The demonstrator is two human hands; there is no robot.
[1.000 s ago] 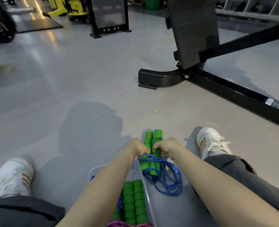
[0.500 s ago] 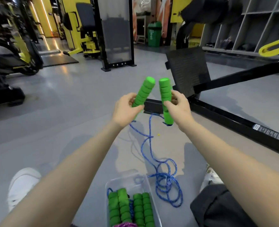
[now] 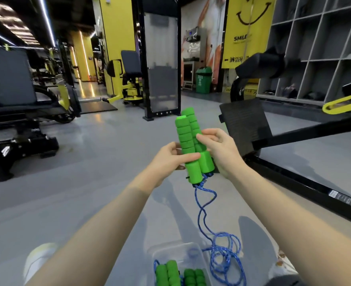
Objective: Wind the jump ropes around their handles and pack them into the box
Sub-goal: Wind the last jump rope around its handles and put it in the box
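Two green foam handles (image 3: 190,141) of a jump rope are pressed side by side, upright, in front of me. My left hand (image 3: 170,158) grips them from the left, thumb across the front. My right hand (image 3: 220,149) holds them from the right, fingers on the far handle. The blue rope (image 3: 205,215) hangs from their lower ends and lies in loose coils on the floor. Below stands a clear plastic box (image 3: 170,249) with wound green-handled ropes (image 3: 177,274) inside.
I sit on a grey gym floor, with a white shoe (image 3: 37,259) at lower left. A black machine frame with a footplate (image 3: 245,125) runs along the right. More gym machines (image 3: 20,112) stand at the left, shelving (image 3: 315,48) at the far right.
The handles went from lying on the floor by the box to being lifted apart, one in each hand, and are now brought together. The head has tilted up.
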